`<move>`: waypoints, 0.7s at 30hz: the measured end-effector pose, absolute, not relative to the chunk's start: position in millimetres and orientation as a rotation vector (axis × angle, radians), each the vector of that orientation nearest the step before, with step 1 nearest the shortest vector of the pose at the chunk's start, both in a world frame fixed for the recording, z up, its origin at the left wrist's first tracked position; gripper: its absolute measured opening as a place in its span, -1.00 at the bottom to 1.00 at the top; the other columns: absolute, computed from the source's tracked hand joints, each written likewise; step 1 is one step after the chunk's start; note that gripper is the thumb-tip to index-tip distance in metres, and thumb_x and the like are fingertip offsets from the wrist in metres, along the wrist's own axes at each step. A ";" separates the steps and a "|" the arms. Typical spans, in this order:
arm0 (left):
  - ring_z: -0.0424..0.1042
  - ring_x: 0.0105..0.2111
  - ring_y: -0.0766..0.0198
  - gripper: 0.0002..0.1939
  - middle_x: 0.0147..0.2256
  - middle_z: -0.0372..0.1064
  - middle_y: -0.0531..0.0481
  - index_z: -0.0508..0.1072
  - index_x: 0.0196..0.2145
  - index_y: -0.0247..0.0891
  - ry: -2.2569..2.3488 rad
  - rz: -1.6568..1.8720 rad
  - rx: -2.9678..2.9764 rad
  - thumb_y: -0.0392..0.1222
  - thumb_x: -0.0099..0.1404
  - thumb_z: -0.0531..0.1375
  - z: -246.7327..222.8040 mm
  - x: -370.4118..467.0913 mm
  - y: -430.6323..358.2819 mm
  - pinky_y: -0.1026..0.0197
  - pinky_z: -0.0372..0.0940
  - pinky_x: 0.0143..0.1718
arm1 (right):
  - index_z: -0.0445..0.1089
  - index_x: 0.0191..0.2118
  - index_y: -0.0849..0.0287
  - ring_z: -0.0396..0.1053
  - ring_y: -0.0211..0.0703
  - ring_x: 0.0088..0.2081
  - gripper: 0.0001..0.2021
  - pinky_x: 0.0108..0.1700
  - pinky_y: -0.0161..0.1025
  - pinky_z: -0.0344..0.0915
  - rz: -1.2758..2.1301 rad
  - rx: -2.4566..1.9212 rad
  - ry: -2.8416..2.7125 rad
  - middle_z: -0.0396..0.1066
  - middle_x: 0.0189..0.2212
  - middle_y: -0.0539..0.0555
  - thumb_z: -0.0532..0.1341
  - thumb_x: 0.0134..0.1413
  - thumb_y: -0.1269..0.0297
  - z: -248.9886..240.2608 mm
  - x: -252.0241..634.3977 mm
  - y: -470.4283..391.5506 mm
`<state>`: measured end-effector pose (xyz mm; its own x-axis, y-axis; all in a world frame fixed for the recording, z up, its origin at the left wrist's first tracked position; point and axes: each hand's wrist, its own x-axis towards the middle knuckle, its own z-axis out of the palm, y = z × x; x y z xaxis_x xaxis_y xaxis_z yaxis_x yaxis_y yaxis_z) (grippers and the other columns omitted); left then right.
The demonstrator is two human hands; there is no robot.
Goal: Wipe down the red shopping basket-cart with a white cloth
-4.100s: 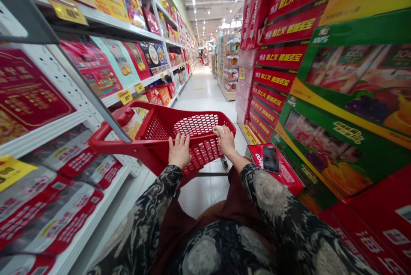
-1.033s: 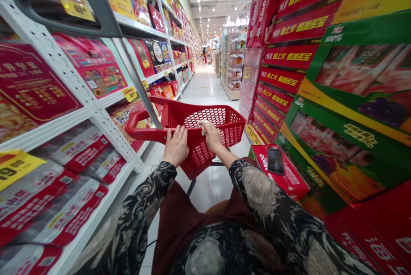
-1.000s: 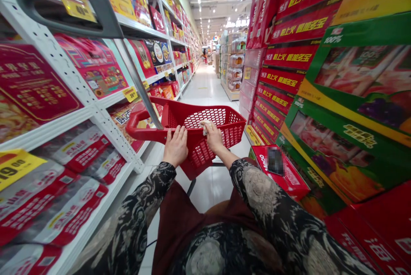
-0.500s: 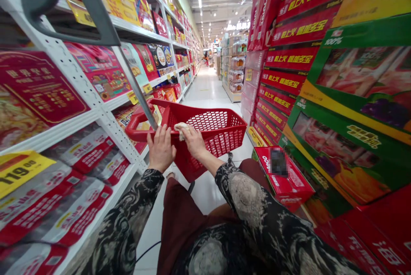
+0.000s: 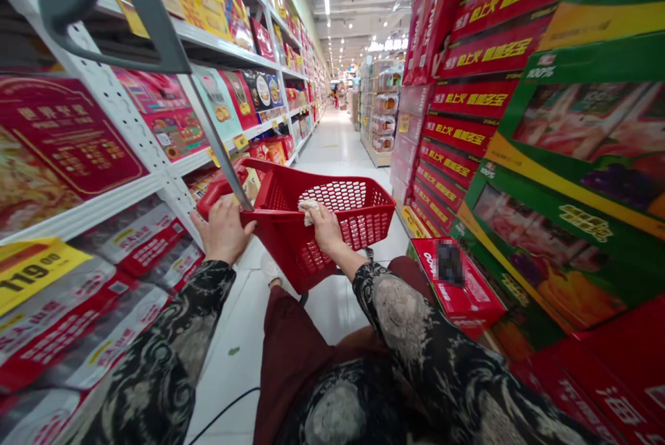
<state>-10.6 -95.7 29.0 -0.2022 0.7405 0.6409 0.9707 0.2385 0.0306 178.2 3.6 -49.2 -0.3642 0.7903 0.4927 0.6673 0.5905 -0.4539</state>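
Note:
A red plastic shopping basket (image 5: pixel 312 251) with a mesh side and a long metal pole (image 5: pixel 218 147) stands in front of my knees. My left hand (image 5: pixel 224 229) rests on the basket's red rim at its left end, beside the foot of the pole, fingers forward and thumb apart. Against the near rim, around its middle, my right hand (image 5: pixel 328 230) presses a crumpled whitish cloth (image 5: pixel 309 209). The fingers of that hand are bent over the cloth. Grey plastic forms the handle (image 5: pixel 171 43) at the pole's top.
White shelves (image 5: pixel 125 202) with boxed goods and bottle packs run along the left. Stacked red drink cartons (image 5: pixel 457 133) and green fruit-juice boxes (image 5: pixel 576 223) rise on the right. A red box (image 5: pixel 457 292) lies by my right knee. The aisle floor (image 5: pixel 332 133) stretches ahead.
My left hand has slid left along the rim, to the other side of the pole's foot. My right hand and the cloth have moved right along the rim. The basket has shifted slightly left.

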 end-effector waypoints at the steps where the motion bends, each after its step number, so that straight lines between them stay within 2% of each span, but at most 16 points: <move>1: 0.14 0.14 -0.12 -0.55 0.07 0.27 -0.35 0.31 -0.01 -0.36 -2.022 -0.561 -1.567 -0.10 0.18 0.11 30.9 -13.1 -94.8 -0.36 -0.28 0.18 | 0.22 0.14 0.11 0.04 -0.11 0.22 -0.57 0.18 -0.08 0.03 0.231 -1.162 -2.116 0.05 0.25 0.15 -0.04 0.20 0.52 -50.6 178.4 3.3; 6: 0.15 0.09 -0.14 -0.54 0.03 0.28 -0.36 0.31 0.00 -0.35 -1.992 -0.487 -1.561 -0.02 0.22 0.08 28.1 -8.2 -94.1 -0.32 -0.21 0.16 | 0.23 0.14 0.11 -0.02 -0.14 0.26 -0.56 0.21 -0.11 0.03 0.272 -1.184 -2.027 0.04 0.26 0.14 -0.03 0.19 0.54 -53.8 181.4 4.1; 10: 0.13 0.09 -0.14 -0.51 0.01 0.28 -0.37 0.30 0.02 -0.39 -1.945 -0.503 -1.543 -0.01 0.22 0.07 22.0 12.8 -90.0 -0.27 -0.17 0.15 | 0.25 0.13 0.17 0.03 -0.12 0.24 -0.57 0.20 -0.12 0.05 0.279 -1.199 -2.009 0.08 0.24 0.18 -0.04 0.18 0.55 -46.5 193.3 9.4; 14: 0.13 0.10 -0.15 -0.52 0.00 0.29 -0.33 0.32 0.01 -0.35 -1.918 -0.567 -1.572 -0.02 0.21 0.08 20.1 39.2 -80.2 -0.28 -0.17 0.15 | 0.28 0.11 0.15 0.09 -0.18 0.21 -0.59 0.19 -0.19 0.10 0.302 -1.153 -1.986 0.12 0.22 0.13 -0.02 0.18 0.53 -36.6 199.1 11.7; 21: 0.12 0.13 -0.10 -0.51 0.06 0.25 -0.32 0.28 0.07 -0.39 -1.833 -0.589 -1.721 -0.17 0.19 0.04 19.8 80.4 -68.3 -0.23 -0.20 0.19 | 0.25 0.14 0.17 0.02 -0.23 0.25 -0.59 0.24 -0.26 0.02 0.241 -1.017 -1.917 0.11 0.23 0.09 -0.04 0.21 0.47 -18.4 183.7 -1.0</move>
<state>80.4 -68.3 19.8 -0.0271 0.7531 0.6574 0.9951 0.0831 -0.0541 183.7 -1.0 -18.4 -0.2332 0.7345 0.6373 0.5535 0.6391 -0.5341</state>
